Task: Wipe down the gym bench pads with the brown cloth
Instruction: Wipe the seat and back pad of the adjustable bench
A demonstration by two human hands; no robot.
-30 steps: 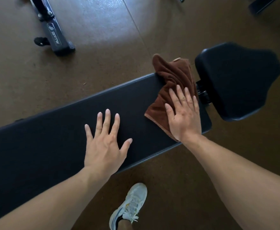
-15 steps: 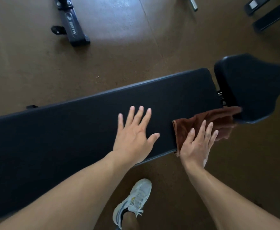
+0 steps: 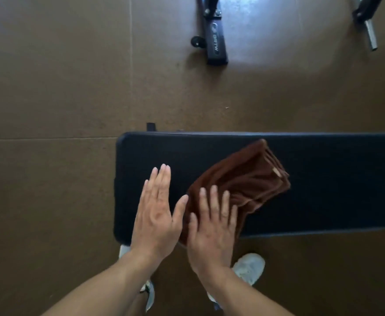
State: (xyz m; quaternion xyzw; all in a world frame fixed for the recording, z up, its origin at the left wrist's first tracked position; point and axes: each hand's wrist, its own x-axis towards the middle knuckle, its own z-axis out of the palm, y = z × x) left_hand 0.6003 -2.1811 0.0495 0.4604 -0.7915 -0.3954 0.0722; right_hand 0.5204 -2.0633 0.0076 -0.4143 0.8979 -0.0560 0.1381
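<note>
The long black bench pad point(image 3: 323, 190) runs from the centre to the right edge of the head view, with its left end in sight. The brown cloth point(image 3: 244, 181) lies bunched on the pad near that end. My right hand point(image 3: 212, 231) presses flat on the cloth's near corner, fingers spread. My left hand point(image 3: 157, 215) rests flat on the bare pad just left of the cloth, thumb touching the cloth's edge. The smaller seat pad is out of view.
Brown gym floor point(image 3: 50, 87) surrounds the bench. A black machine foot with a wheel point(image 3: 214, 37) lies on the floor beyond the bench, and a metal bar point(image 3: 369, 30) sits at the top right. My white shoes point(image 3: 248, 267) stand under the pad's near edge.
The view has shifted toward the long pad's left end and the seat pad has left the frame. My right hand slid the cloth leftward along the pad, close beside my left hand.
</note>
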